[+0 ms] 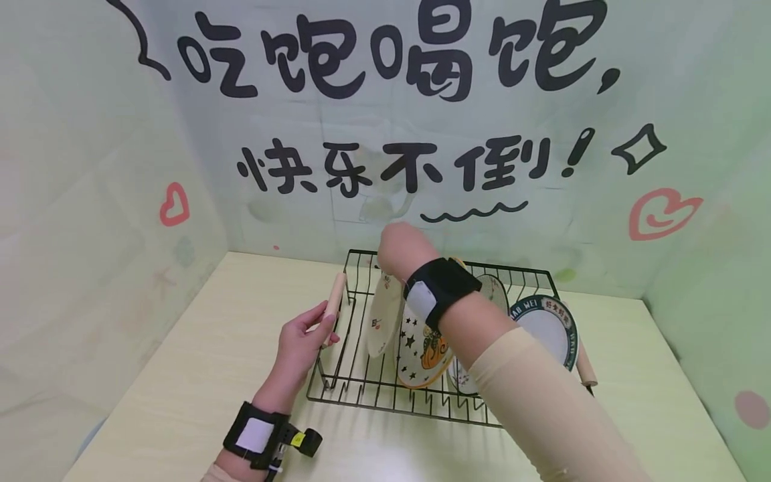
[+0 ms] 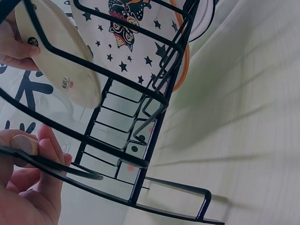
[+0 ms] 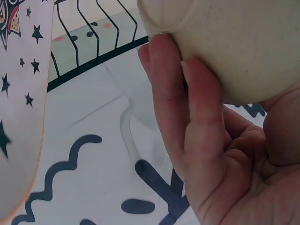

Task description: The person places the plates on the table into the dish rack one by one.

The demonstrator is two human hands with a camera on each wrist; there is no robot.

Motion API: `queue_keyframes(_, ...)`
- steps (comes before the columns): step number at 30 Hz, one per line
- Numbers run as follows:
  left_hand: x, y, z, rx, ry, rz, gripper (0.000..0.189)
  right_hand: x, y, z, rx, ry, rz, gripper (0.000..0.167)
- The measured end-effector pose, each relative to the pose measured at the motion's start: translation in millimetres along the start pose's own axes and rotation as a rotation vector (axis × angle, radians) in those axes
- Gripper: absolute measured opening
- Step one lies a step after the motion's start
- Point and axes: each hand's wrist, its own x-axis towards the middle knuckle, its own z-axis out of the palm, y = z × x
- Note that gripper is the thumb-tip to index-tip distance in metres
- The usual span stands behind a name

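A black wire dish rack [image 1: 361, 399] stands on the table with several plates upright in it. My left hand [image 1: 302, 338] grips the wooden handle [image 1: 336, 294] at the rack's left end; in the left wrist view, the fingers [image 2: 51, 145] curl round it. My right hand [image 1: 405, 251] reaches over the rack and pinches the upper edge of a cream plate [image 1: 385, 314] with small printed marks. That plate stands tilted on edge, leftmost in the rack. The right wrist view shows the fingers [image 3: 201, 103] against the cream plate [image 3: 243, 47]. Beside it is a star-patterned plate [image 1: 412, 348] with an orange rim.
Further right in the rack are a flower-printed plate [image 1: 495, 291] and a blue-rimmed plate [image 1: 545, 328]. A second wooden handle [image 1: 585, 365] is at the rack's right end. Behind the pale table [image 1: 199, 375] rises a printed wall cloth [image 1: 361, 120].
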Motion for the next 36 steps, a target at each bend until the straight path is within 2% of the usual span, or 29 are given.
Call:
queue_keyframes(5, 0.5, 1.1, 0.6, 0.005, 0.005, 0.001, 0.048, 3.1, -5.1, 10.1, -0.078, 0.069, -0.064, 0.024)
queue_keyframes(11, -1.0, 1.6, 0.9, -0.014, -0.006, -0.006, 0.048, 8.8, -8.6, 24.7, -0.013, 0.117, -0.028, 0.031)
queue_keyframes(15, -1.1, 0.9, -0.5, -0.016, 0.0, -0.007, 0.047, 11.0, -12.9, 36.4, -0.036, 0.155, -0.024, 0.034)
queue_keyframes(20, -1.3, -0.2, -1.6, -0.03, -0.006, -0.008, 0.048, 13.0, -19.0, 49.0, -0.092, 0.161, -0.004, 0.03)
queue_keyframes(28, -0.5, -1.7, -2.2, -0.023, 0.003, -0.004, 0.047, 18.9, -20.9, 57.3, -0.089, 0.166, 0.033, 0.031)
queue_keyframes(36, -2.6, 0.4, -1.4, -0.032, 0.001, -0.016, 0.047, 19.7, -18.8, 67.4, -0.077, 0.11, 0.025, 0.029)
